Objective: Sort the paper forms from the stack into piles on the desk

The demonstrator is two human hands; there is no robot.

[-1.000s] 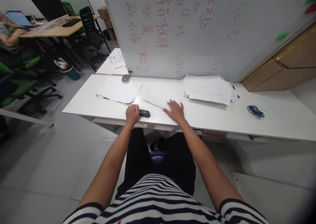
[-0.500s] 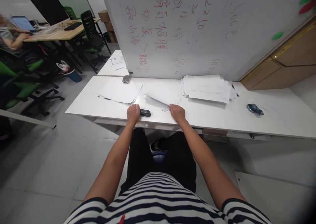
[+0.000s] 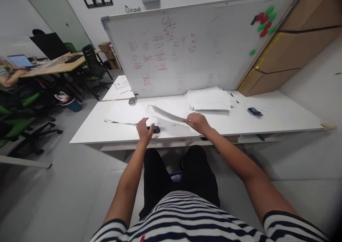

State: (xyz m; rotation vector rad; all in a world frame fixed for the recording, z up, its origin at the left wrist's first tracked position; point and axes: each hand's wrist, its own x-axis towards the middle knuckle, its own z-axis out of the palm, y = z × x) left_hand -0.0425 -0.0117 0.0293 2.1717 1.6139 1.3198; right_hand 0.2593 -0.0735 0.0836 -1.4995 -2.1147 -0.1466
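Note:
My right hand (image 3: 198,123) pinches the near right corner of some paper sheets (image 3: 167,114), which are lifted and bowed above the white table. More paper lies flat beneath them. My left hand (image 3: 143,131) is open, thumb and fingers apart, at the left end of a black stapler (image 3: 155,129) lying near the table's front edge. Part of the stapler is hidden behind the thumb. Just beyond my left hand is a flat stack of paper (image 3: 123,114).
A thick, uneven pile of paper (image 3: 210,99) rests against the whiteboard (image 3: 171,53). To its right lies a dark blue object (image 3: 254,111). A mouse (image 3: 132,101) sits at the back left. Cardboard boxes (image 3: 263,82) stand on the right. A person (image 3: 10,78) sits far left.
My left hand has loosened from a fist at the stapler, and its fingers have spread. My right hand has raised the sheets higher off the table. The view has tilted up.

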